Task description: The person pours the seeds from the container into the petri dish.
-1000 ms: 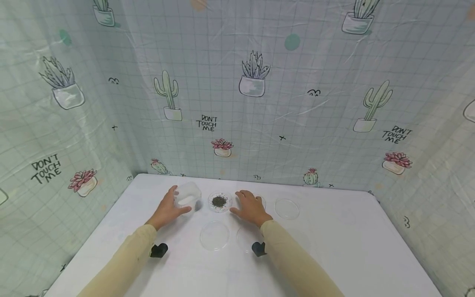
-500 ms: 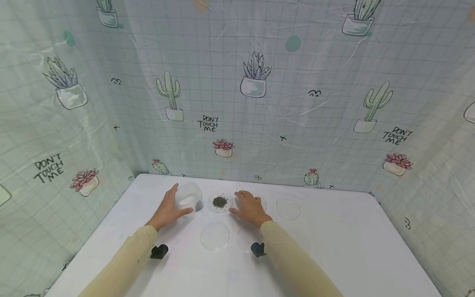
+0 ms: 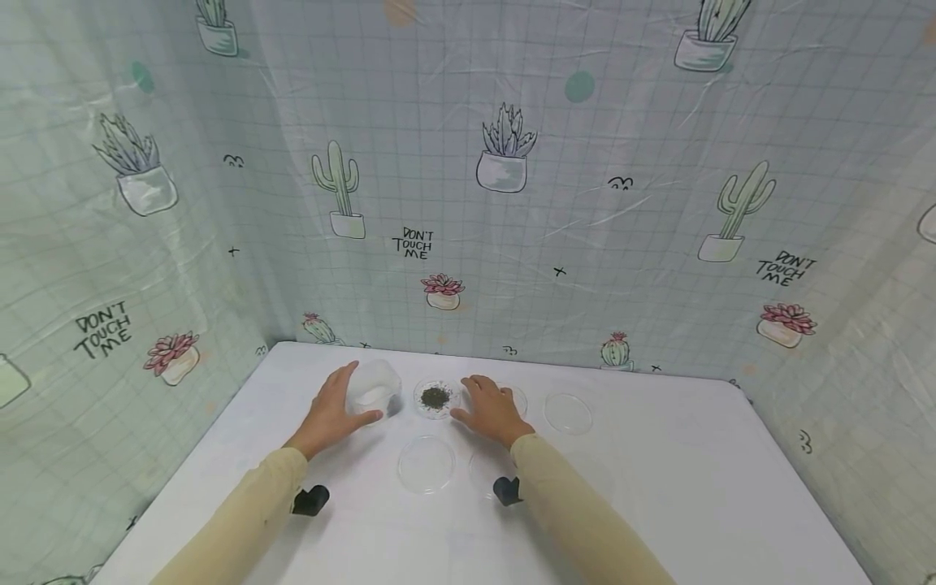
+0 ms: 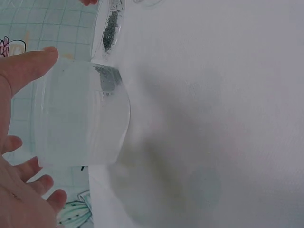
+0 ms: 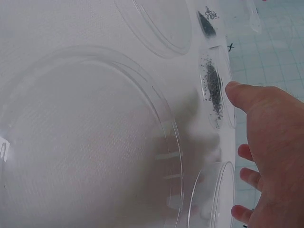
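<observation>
In the head view my left hand curves beside a frosted, see-through container at the back left. The left wrist view has the thumb and fingers spread around that container; contact is unclear. A dark patch shows through its lower part; I cannot tell whether it lies inside. Right of it stands a clear petri dish with a dark green, crumbled, dried-herb-like material, spread in a heap. My right hand hovers by this dish, thumb near its rim, fingers loosely spread and holding nothing. It partly hides another clear dish.
More clear round dishes or lids lie on the white table: one round dish in front, another round dish at right, and a large one below the right wrist. A patterned curtain closes off the back and sides.
The head view has shifted slightly. Both hands keep nearly the same pose, the left fingers moving a little toward the container. The dishes stay in place.
</observation>
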`<state>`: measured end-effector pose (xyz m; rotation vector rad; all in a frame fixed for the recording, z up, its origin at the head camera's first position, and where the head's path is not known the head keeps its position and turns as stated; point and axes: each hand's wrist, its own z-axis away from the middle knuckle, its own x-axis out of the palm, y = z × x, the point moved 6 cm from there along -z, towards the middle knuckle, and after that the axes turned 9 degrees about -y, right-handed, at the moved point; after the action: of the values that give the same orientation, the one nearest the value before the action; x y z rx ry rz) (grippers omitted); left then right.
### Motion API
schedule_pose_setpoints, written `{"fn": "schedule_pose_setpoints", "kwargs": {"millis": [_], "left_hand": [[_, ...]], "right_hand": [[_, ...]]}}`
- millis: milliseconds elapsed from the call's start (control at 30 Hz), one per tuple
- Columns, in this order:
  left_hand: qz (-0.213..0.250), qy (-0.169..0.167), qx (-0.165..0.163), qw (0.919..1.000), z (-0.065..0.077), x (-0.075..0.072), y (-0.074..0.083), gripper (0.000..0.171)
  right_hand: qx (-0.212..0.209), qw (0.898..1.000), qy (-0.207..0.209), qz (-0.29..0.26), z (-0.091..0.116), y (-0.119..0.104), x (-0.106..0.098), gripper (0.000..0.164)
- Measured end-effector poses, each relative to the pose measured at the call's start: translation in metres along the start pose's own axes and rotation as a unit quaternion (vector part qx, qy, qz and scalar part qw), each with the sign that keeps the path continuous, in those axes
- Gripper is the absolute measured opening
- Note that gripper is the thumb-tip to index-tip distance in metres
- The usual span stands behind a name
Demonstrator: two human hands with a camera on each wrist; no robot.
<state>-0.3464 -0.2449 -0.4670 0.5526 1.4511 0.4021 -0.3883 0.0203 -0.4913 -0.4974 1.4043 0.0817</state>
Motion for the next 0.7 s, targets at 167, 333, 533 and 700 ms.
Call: {"fn": "schedule_pose_setpoints", "kwargs": {"millis": [167,333,533,700], "left_hand": [[-0.016,0.011,0.022,0.9996,0.005,-0.003,0.012,0.100],[-0.020,0.013,0.039,0.9990,0.008,-0.004,0.023,0.096],[-0.014,0.009,0.041,0.9990,0.012,-0.005,0.030,0.094],[-0.004,0.000,0.042,0.9991,0.014,-0.006,0.033,0.094]], "right_hand": [[0.005,1.000,-0.004,-0.001,-0.001,-0.002,0.001,0.067],[0.001,1.000,-0.002,-0.003,-0.001,-0.004,0.000,0.066],[-0.006,1.000,-0.001,-0.001,-0.001,-0.006,-0.001,0.066],[-0.005,1.000,-0.001,0.001,-0.002,-0.004,-0.002,0.066]]}}
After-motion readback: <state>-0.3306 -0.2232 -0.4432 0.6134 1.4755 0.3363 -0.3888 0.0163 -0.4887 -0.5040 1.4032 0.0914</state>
